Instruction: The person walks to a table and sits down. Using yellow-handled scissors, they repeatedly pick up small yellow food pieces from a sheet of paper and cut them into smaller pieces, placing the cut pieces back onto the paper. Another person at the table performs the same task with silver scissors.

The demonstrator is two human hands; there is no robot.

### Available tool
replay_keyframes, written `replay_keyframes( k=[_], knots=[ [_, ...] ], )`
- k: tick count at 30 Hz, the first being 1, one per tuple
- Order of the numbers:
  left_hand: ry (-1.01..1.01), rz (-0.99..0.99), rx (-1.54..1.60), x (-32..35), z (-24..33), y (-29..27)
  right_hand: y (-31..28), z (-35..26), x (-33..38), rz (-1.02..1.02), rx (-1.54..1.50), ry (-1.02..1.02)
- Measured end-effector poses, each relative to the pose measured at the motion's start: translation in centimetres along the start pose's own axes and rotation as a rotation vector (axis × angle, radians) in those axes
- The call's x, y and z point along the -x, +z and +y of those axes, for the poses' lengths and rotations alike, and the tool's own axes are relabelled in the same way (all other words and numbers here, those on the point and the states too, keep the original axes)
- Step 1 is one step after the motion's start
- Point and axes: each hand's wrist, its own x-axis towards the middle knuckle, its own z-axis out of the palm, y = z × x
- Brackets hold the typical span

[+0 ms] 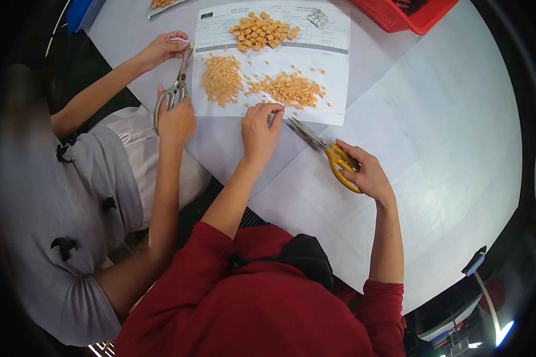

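Observation:
My right hand (pixel 372 175) is closed round the yellow handles of a pair of scissors (pixel 337 162). Their metal blades point up and left, slightly apart, toward the fingertips of my left hand (pixel 260 132). That hand is bent in a pinch at the paper's lower edge; whatever sits between its fingertips is too small to make out. Just beyond lies a spread of small pale-orange bits (pixel 293 89) on a printed white sheet (pixel 333 113). A finer heap of bits (pixel 221 80) is to its left, and a pile of larger orange-brown cubes (pixel 262 31) is farther back.
To my left, a co-worker in grey holds metal scissors (pixel 175 92) in one hand, the other hand (pixel 164 50) near the blade tips. A red plastic basket (pixel 393 18) stands at the back right. A small silvery packet (pixel 317 18) lies on the sheet. The white table (pixel 435 149) curves at right.

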Motion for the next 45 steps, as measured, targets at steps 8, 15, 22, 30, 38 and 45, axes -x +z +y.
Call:
replay_keyframes(
  k=[8,15,22,30,38,45],
  knots=[
    [0.212,0.067,-0.245,-1.4,-0.4,1.2,-1.7,-0.8,-2.8,-0.052,0.102,0.037],
    [0.161,0.076,-0.087,-3.6,-0.5,1.2,-3.9,-2.8,-5.2,-0.013,0.072,0.032],
    [0.003,-0.02,-0.004,-2.1,-0.1,-1.6,-4.8,-2.6,-4.7,-0.107,0.076,0.049],
    [0.003,-0.031,0.042,-4.1,-0.5,-0.7,-3.5,-3.8,-6.2,-0.093,0.078,0.058],
    [0.033,0.155,-0.123,-10.1,1.6,-0.7,-5.5,-2.9,-4.5,-0.196,0.1,0.119],
    [0.304,0.201,-0.5,-16.6,1.3,4.7,-5.0,-0.8,-3.0,-0.085,-0.117,0.069]
  ],
)
